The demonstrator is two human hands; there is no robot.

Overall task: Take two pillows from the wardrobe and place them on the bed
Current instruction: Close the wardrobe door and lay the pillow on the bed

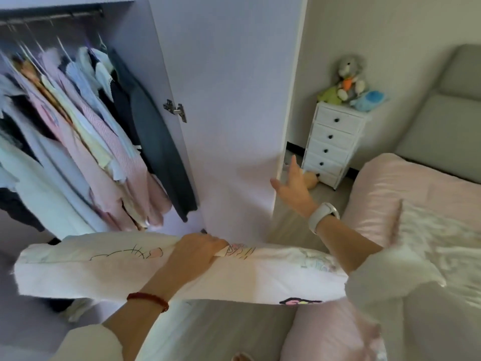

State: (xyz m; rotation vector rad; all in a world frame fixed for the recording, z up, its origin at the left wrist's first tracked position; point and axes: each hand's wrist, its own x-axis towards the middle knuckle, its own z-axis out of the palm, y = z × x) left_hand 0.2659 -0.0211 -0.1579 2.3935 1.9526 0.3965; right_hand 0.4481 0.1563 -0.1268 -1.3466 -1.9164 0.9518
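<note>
Item, as I see it from the head view: one white cartoon-print pillow (104, 267), held level in front of the open wardrobe (78, 113), my left hand (194, 252) clamped on its top edge. My right hand (292, 185) is empty, fingers spread, by the wardrobe door (229, 100). Pink bed (416, 204) at right.

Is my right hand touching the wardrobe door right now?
Cannot tell. In the head view the open right hand reaches toward the wardrobe door edge, fingers spread, but blur hides any contact or gap.
</note>
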